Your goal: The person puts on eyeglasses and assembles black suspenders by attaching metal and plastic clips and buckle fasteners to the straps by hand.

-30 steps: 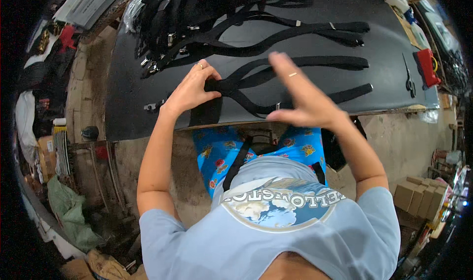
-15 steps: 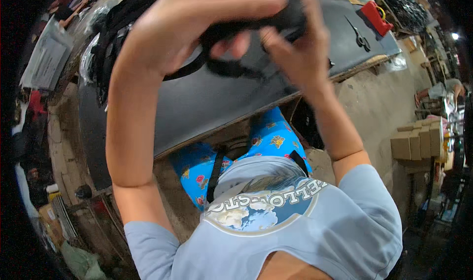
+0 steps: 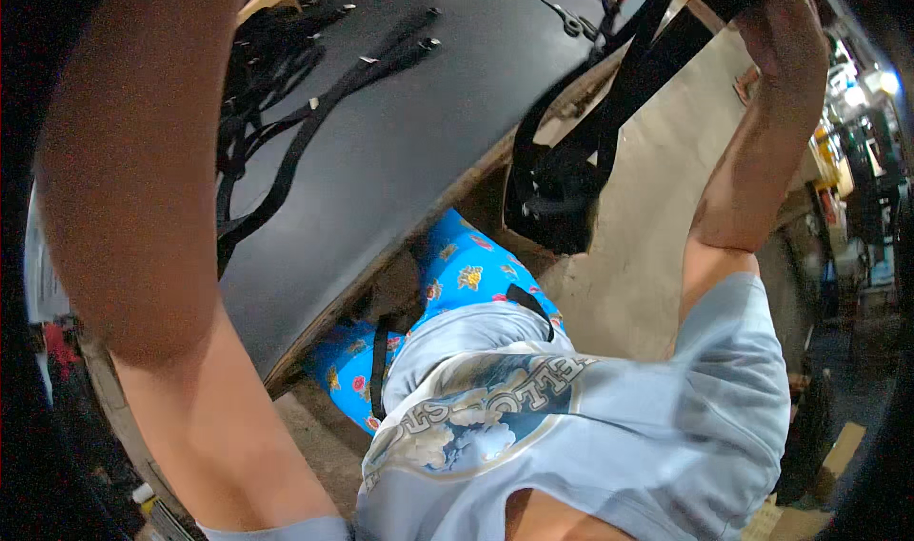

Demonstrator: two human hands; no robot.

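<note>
we've got both arms up high here. our right hand (image 3: 776, 8) is at the top edge, closed around the black strap harness (image 3: 571, 174), and the straps hang down from it in long bands to a bunched dark bundle dangling over the counter (image 3: 428, 150) edge, above the floor (image 3: 647, 255). our left hand is out of sight: only the left forearm (image 3: 133, 208) fills the near side, so we cannot tell whether that hand grips anything.

the harness looks soft and floppy to us, light webbing that sags under its own weight, with the heavier knot of buckles or padding pulling it down at the bottom. we judge it tangles easily; the firm place to hold is the flat bands near the top, where our right hand already has them, or the dense bundle below.

on the dark counter, more black straps (image 3: 286, 112) lie spread and piled toward the far left, well apart from the hanging piece. scissors (image 3: 562, 15) rest near the far edge.
</note>
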